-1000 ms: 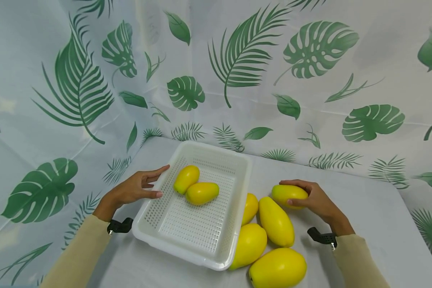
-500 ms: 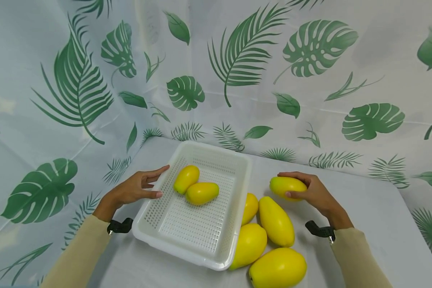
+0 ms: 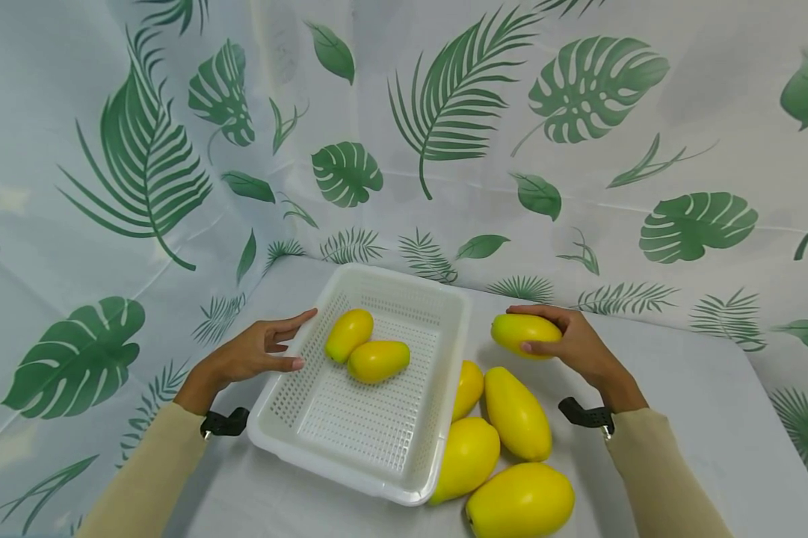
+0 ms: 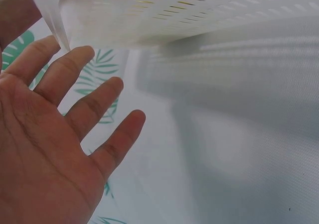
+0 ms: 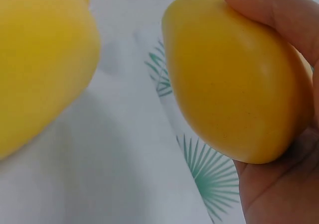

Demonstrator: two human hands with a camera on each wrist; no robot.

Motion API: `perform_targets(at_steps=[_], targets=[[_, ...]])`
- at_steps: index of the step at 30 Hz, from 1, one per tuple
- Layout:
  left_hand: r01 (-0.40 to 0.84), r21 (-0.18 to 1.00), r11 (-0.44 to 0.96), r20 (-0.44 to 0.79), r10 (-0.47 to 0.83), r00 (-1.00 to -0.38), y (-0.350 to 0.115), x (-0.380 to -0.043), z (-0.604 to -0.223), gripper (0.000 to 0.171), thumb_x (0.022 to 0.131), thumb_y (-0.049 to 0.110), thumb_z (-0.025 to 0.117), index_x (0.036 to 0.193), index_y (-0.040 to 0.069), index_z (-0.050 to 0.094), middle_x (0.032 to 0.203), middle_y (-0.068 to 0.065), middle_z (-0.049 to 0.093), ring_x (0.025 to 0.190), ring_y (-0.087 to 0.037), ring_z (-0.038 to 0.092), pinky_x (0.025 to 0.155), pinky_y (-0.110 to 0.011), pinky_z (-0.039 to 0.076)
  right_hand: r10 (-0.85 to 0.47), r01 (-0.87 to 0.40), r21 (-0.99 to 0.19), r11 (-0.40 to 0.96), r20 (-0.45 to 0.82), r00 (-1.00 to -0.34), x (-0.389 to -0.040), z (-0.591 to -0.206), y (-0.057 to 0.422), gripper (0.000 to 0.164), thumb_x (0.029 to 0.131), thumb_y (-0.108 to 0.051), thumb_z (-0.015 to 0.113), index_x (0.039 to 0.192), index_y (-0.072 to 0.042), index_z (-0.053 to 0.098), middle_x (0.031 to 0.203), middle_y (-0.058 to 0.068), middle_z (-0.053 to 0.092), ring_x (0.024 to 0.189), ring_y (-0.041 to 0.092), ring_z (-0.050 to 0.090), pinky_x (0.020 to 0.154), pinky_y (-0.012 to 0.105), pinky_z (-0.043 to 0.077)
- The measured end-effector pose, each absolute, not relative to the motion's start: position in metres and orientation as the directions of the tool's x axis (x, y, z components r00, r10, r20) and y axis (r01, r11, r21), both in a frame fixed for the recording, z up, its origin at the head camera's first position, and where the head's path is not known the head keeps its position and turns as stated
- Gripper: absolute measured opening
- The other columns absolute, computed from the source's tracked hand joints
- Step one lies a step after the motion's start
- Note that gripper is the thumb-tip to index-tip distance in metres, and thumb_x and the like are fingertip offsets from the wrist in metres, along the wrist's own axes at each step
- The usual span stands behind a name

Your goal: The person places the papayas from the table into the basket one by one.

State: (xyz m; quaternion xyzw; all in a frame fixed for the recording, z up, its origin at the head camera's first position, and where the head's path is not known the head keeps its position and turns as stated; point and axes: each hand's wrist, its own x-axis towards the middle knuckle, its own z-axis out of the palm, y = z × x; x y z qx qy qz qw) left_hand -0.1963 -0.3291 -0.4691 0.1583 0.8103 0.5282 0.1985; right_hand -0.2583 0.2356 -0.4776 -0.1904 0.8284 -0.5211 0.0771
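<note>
Gripping right hand [image 3: 576, 345]: fingers pinching fruit [image 3: 521, 333], three o'clock of basket [image 3: 353, 424].
Left hand [image 3: 250, 351]: fingers spread, likely steadying its nine-o'clock side.

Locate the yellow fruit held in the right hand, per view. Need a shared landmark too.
Head: right of centre, the yellow fruit in the right hand, to the right of the white basket.
Left wrist: not identifiable; only yellow glimpses show through the basket's slots.
Right wrist: upper right, the same yellow fruit, large.
Shared landmark: green leaf print on the white cloth.
</note>
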Motion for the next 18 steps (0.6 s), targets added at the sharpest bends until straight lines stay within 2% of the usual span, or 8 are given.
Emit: perform_targets(at_steps=[18], targets=[[0.053, 0.923, 0.382, -0.146, 0.474, -0.868, -0.33, -0.197, -0.47, 0.086, 0.098, 0.014, 0.076, 0.169, 0.028, 0.03, 0.174, -0.009, 0.035, 0.138, -0.05, 0.059, 0.096, -0.049, 0.065, -0.442, -0.271, -0.908, 0.321, 0.109, -0.89, -0.272, -0.461, 0.205, 0.054, 0.095, -0.012, 0.081, 0.146, -0.014, 0.065, 0.145, 0.002, 0.068, 0.11, 0.021, 0.066, 0.091, 0.024, 0.058]])
